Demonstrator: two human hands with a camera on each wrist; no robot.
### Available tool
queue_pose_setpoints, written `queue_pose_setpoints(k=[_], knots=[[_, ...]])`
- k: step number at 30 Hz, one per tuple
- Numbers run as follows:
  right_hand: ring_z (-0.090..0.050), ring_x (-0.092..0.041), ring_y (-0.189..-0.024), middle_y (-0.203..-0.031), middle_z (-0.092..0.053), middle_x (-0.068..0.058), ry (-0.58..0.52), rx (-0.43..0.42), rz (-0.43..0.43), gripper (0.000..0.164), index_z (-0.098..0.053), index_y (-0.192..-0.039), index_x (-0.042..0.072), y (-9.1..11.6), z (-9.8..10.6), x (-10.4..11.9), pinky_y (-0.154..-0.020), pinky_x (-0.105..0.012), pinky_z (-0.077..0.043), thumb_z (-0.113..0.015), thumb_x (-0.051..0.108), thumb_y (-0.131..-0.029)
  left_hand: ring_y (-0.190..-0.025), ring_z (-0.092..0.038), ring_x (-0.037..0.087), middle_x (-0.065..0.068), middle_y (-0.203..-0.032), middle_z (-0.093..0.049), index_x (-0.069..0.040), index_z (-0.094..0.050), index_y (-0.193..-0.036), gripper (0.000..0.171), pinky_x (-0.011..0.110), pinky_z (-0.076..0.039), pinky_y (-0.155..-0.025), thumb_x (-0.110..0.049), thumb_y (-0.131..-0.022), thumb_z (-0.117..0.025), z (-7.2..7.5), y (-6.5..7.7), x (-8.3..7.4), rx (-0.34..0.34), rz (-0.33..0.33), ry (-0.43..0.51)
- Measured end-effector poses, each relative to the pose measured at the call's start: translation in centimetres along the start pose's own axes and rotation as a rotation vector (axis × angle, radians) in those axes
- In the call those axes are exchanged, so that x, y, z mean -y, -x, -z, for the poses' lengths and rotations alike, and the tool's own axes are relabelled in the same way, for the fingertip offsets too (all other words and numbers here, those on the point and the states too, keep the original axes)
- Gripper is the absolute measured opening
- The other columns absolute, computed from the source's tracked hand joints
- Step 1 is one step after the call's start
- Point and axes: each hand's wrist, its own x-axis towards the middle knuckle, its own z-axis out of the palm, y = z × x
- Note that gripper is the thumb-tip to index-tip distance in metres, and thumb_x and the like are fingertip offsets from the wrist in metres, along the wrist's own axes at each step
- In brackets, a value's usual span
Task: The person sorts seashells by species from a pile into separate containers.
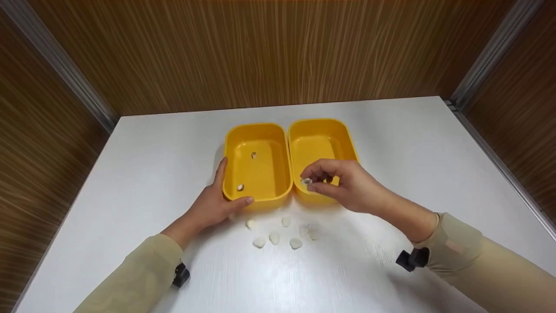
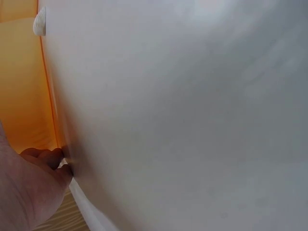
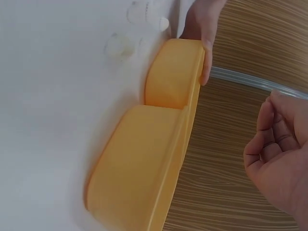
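Observation:
Two yellow plastic containers stand side by side, the left container (image 1: 260, 199) and the right container (image 1: 352, 143). My left hand (image 1: 213, 204) holds the near left corner of the left container, its thumb along the front and its fingers down the side. Inside that container lie two small shells, one shell (image 1: 254, 154) toward the back and another shell (image 1: 240, 187) near the front. Over the near end of the right container, my right hand (image 1: 347, 182) pinches a small whitish shell (image 1: 306, 181) between thumb and fingers. The right wrist view shows the right hand (image 3: 279, 154) with fingers curled.
Several pale shells, among them a shell (image 1: 259, 242) and another shell (image 1: 296, 243), lie on the white table (image 1: 152, 182) in front of the containers. Wood-patterned panels (image 1: 278, 52) rise behind the table and at both sides.

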Motion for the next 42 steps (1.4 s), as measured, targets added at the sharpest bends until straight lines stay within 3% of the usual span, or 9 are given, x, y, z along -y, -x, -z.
queue_pose_setpoints(k=[9, 16, 24, 34, 42], knots=[[-0.058, -0.021, -0.087, -0.094, -0.068, -0.002, -0.040, -0.050, -0.047, 0.015, -0.076, -0.111, 0.005, -3.1, -0.4, 0.2, -0.078, -0.026, -0.049, -0.078, 0.004, -0.096, -0.114, -0.058, 0.029, 0.012, -0.134, -0.063, -0.037, 0.010, -0.169, 0.133, 0.051, -0.042, -0.112, -0.072, -0.080, -0.082, 0.1, 0.1, 0.1, 0.002, 0.000, -0.001], [-0.060, -0.020, -0.087, -0.098, -0.070, -0.004, -0.075, -0.046, -0.047, 0.015, -0.077, -0.113, 0.005, -6.0, -1.0, -0.2, -0.079, -0.026, -0.052, -0.076, 0.002, -0.098, -0.114, -0.058, 0.029, 0.012, -0.133, -0.063, -0.038, 0.010, -0.169, 0.132, 0.051, -0.042, -0.113, -0.071, -0.081, -0.082, 0.3, 0.1, 0.3, -0.001, -0.005, 0.003], [-0.063, -0.021, -0.091, -0.105, -0.072, -0.007, -0.158, -0.036, -0.114, 0.016, -0.076, -0.115, 0.003, -8.6, -2.4, -1.3, -0.083, -0.027, -0.055, -0.074, 0.003, -0.100, -0.115, -0.059, 0.029, 0.013, -0.136, -0.062, -0.035, 0.009, -0.170, 0.130, 0.051, -0.043, -0.112, -0.067, -0.083, -0.082, 0.4, 0.2, 0.2, 0.000, -0.012, 0.001], [-0.062, -0.021, -0.096, -0.113, -0.071, -0.007, -0.187, -0.022, -0.192, 0.022, -0.073, -0.125, 0.004, -10.6, -3.9, -3.1, -0.089, -0.028, -0.056, -0.068, 0.004, -0.103, -0.113, -0.060, 0.028, 0.015, -0.135, -0.063, -0.035, 0.010, -0.169, 0.129, 0.049, -0.045, -0.108, -0.066, -0.084, -0.082, 0.4, 0.3, 0.1, 0.009, -0.028, -0.008], [-0.060, -0.020, -0.092, -0.119, -0.071, -0.016, -0.192, 0.005, -0.209, 0.022, -0.072, -0.124, 0.002, -11.6, -5.5, -4.2, -0.086, -0.026, -0.055, -0.067, 0.000, -0.103, -0.116, -0.060, 0.029, 0.016, -0.140, -0.062, -0.036, 0.010, -0.169, 0.129, 0.050, -0.045, -0.110, -0.063, -0.085, -0.083, 0.3, 0.5, 0.1, 0.009, -0.017, 0.002]])
